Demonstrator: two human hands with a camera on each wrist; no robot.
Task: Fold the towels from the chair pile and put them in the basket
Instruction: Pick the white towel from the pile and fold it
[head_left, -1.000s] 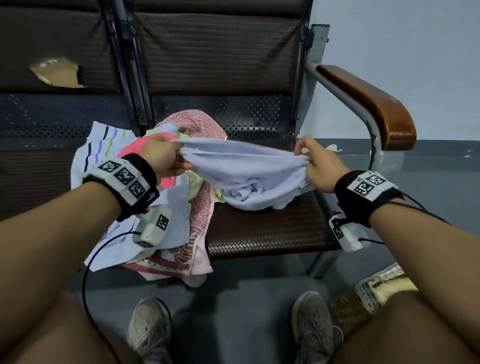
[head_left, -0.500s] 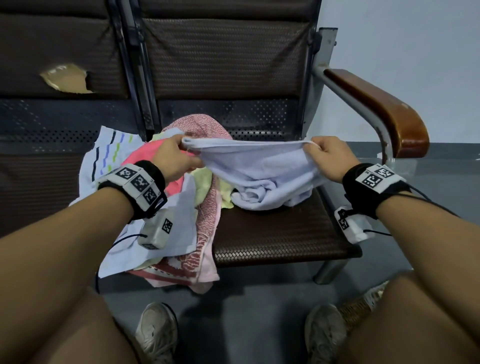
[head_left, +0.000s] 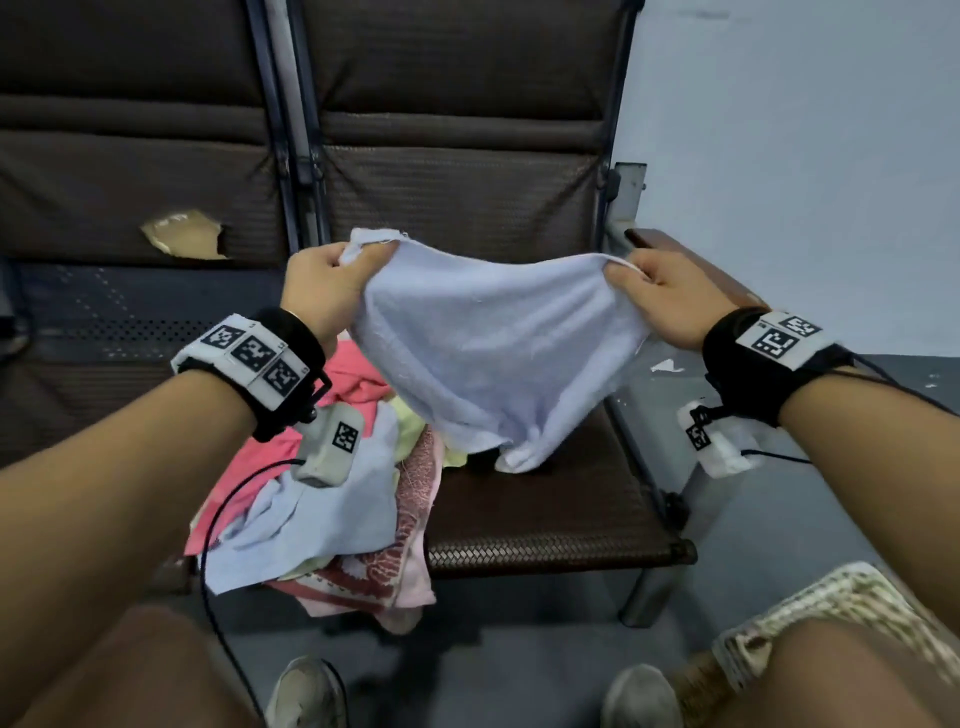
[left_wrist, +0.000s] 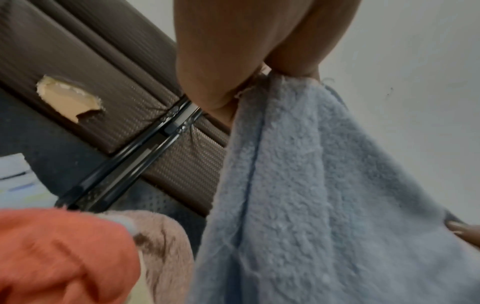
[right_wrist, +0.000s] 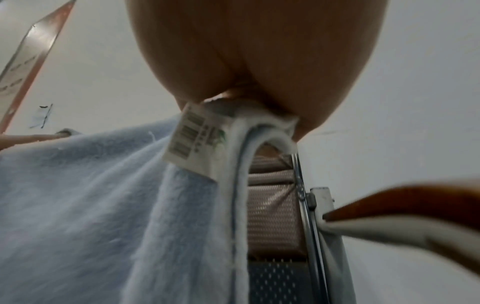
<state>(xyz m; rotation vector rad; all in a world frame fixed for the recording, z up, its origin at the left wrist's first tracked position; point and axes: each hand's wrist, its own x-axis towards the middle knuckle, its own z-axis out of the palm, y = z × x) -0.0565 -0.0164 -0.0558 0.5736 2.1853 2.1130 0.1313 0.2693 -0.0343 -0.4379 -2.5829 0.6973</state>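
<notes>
Both hands, left (head_left: 326, 291) and right (head_left: 670, 301), pinch a blue towel's (head_left: 493, 353) top corners above the chair (head_left: 545, 525); folding likely needs corners brought together.

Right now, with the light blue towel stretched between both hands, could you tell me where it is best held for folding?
Keep the light blue towel by its two top corners, from above. The left hand and right hand already pinch the hemmed edge there, so the cloth hangs free above the chair seat.
</notes>
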